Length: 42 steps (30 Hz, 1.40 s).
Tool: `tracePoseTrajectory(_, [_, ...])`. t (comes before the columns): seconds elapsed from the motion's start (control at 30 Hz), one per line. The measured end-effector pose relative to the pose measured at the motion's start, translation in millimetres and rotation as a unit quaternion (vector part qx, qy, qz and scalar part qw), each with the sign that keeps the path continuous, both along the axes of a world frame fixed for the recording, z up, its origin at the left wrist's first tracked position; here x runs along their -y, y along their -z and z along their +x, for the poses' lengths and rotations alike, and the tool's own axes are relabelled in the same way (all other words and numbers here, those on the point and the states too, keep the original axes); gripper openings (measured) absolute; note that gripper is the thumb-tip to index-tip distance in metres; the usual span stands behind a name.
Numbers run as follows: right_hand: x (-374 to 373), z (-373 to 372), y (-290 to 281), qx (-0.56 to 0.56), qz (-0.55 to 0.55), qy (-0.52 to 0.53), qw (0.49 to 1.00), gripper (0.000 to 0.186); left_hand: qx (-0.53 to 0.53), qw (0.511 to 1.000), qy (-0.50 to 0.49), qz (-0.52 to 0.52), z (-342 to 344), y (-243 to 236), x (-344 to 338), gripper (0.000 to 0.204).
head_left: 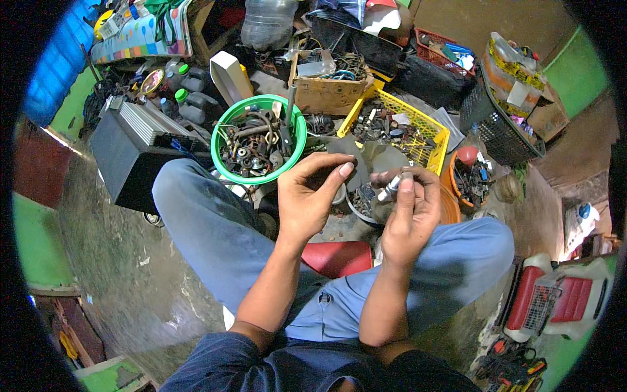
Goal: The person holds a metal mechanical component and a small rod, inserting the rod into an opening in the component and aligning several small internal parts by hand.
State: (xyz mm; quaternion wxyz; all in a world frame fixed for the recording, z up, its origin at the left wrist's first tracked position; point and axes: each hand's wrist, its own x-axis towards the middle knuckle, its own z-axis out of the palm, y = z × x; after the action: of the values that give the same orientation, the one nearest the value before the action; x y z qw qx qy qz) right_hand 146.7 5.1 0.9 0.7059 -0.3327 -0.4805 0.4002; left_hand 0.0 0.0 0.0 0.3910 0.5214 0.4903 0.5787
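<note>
My left hand (307, 196) is raised over my lap, thumb and forefinger pinched together. What lies between those fingertips, if anything, is too small to make out. A dark grey flat piece (349, 149) shows right behind the fingertips; I cannot tell whether they touch it. To the right, my right hand (411, 215) grips a small silver-and-white cylindrical part (390, 188) between thumb and fingers, one end pointing down and left. The two hands are apart. Below them is a container of small metal parts (363, 201), partly hidden by the right hand.
A green basin (217, 153) full of metal parts stands ahead left, a yellow crate (434, 157) of small parts ahead right. An orange bucket (452, 175) is beside my right knee. Farther off are a wooden box (326, 95), a black speaker-like box (124, 157) and a dark basket (499, 130).
</note>
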Motion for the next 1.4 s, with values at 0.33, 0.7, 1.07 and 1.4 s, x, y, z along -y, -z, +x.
tracePoseTrajectory(0.33, [18.8, -3.7, -12.8, 0.061, -0.129, -0.069, 0.987, 0.025, 0.137, 0.991, -0.004, 0.007, 9.2, -10.9, 3.0, 0.050])
tracePoseTrajectory(0.7, [-3.2, 21.4, -95.8, 0.320, -0.053, -0.191, 0.926, 0.020, 0.184, 0.982, -0.014, 0.048, 2.6, -23.2, 9.5, 0.041])
tracePoseTrajectory(1.07, [-63.1, 13.0, -100.9, 0.481, 0.103, -0.225, 0.841, 0.023, 0.219, 0.975, -0.027, 0.023, -7.6, -27.6, 9.8, 0.042])
tracePoseTrajectory(1.4, [-42.5, 11.3, -102.9, 0.440, 0.053, -0.193, 0.876, 0.027, 0.225, 0.974, -0.012, 0.012, -5.8, -25.8, 10.6, 0.045])
